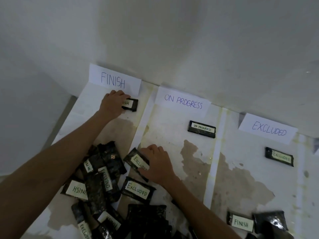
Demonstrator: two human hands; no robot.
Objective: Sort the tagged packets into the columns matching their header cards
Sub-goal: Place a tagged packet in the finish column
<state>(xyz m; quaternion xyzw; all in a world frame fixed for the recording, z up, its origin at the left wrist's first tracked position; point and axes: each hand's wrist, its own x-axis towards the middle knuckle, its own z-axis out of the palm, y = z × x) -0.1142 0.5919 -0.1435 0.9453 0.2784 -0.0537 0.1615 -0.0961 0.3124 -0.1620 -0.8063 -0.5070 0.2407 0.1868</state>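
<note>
Three white header cards lean on the wall: FINISH [114, 81], ON PROGRESS [183, 101], EXCLUDED [268, 129]. My left hand [113, 104] holds a black packet tagged FINISH [132, 105] flat on the floor just below the FINISH card. My right hand [158, 163] grips the edge of a packet tagged EXCLUDED [136, 161] at the foot of the middle column. One ON PROGRESS packet [202, 129] lies in the middle column and one EXCLUDED packet [279, 156] in the right column. A heap of tagged packets [101, 180] lies under my left forearm.
White paper strips [214, 159] divide the stained floor into columns. Another EXCLUDED packet [138, 190] lies near my right wrist. A FINISH packet [240, 223] and an untagged-side packet [271, 221] sit at the bottom of the right column. The white wall bounds the far side.
</note>
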